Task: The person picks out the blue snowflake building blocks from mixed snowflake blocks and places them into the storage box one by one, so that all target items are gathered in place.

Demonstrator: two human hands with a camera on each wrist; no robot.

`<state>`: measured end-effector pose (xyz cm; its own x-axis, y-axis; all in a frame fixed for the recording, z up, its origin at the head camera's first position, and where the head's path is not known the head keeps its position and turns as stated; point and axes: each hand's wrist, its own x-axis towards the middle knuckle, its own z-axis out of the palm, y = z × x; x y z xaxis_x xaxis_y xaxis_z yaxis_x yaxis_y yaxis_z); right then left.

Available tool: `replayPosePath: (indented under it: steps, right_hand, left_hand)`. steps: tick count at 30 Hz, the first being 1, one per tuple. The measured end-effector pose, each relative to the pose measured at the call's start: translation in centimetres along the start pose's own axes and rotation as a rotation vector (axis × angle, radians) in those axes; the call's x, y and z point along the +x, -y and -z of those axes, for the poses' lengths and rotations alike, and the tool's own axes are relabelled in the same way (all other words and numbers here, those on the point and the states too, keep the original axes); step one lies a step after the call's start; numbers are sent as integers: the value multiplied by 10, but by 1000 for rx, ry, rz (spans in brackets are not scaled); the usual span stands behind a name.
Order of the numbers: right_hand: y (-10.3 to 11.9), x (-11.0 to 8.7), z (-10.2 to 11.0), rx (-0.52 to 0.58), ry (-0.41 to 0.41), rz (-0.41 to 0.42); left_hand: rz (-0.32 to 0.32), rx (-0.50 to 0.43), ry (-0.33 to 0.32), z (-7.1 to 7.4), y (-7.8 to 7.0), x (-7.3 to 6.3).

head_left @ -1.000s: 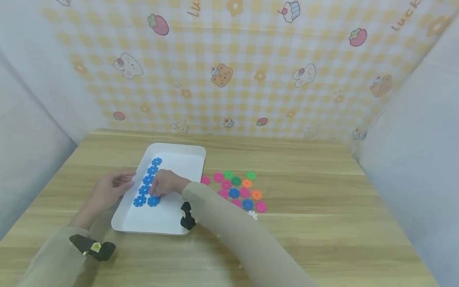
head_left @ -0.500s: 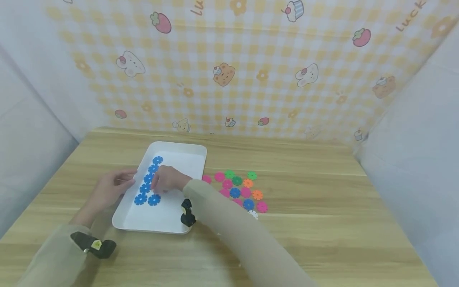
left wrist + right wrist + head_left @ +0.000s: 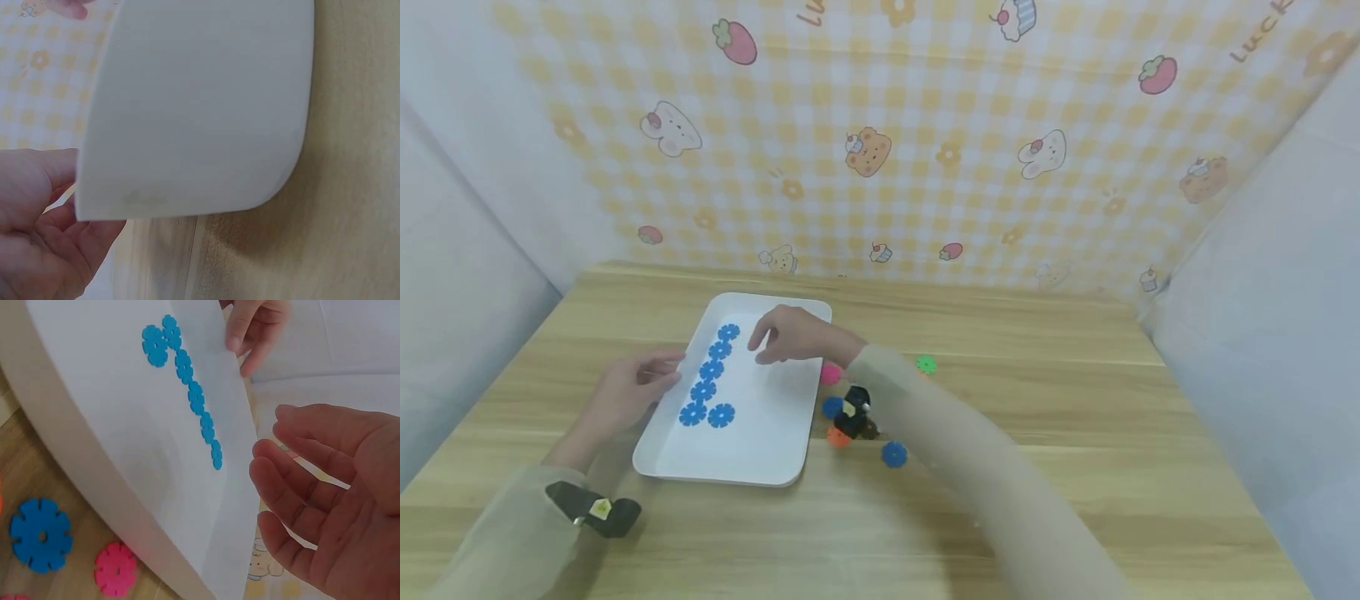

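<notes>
Blue snowflake discs point(image 3: 711, 370) form a slanting line in the white tray point(image 3: 752, 454), with one more blue disc point(image 3: 722, 415) beside the line's near end. At the tray's left rim, my left hand point(image 3: 628, 393) holds the edge between thumb and fingers; the left wrist view shows its fingertips point(image 3: 94, 240) partly hidden by the tray. My right hand point(image 3: 797, 335) hovers over the tray's right half, apart from the discs. Its fingers point(image 3: 294, 494) are loosely bent and hold nothing in the right wrist view.
Loose discs lie right of the tray: blue point(image 3: 894, 454), orange point(image 3: 838, 436), pink point(image 3: 831, 374) and green point(image 3: 927, 364). My right forearm covers part of that area. A yellow checked cloth point(image 3: 955, 192) hangs behind the wooden table point(image 3: 1075, 467).
My right hand has risen off the blue discs and moved right and away from me, uncovering the whole line. The left hand stays at the rim.
</notes>
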<state>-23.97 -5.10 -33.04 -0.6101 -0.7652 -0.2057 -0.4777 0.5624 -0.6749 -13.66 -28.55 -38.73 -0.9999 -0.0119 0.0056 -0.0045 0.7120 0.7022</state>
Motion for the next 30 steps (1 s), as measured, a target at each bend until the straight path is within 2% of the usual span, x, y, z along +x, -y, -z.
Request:
replayPosePath:
  steps: [5,12,19,25,30]
  right_hand:
    - [-15,-17,7,-66,4,14]
    - [-35,-46,10,-78,28,47]
    - [-55,-70,1,-89,-19,47]
    - [-73,-79,-15,-61,-9,-5]
    - [-78,-82,-25,-36,-2,-12]
  left_hand:
    - [3,-2,5,0,-1,0]
    - [2,-2,10,0,-2,0]
    - [6,-2,6,0,0,1]
    - [-1,6,-4,-1,3,-1]
    - [4,11,-4,-2,6,1]
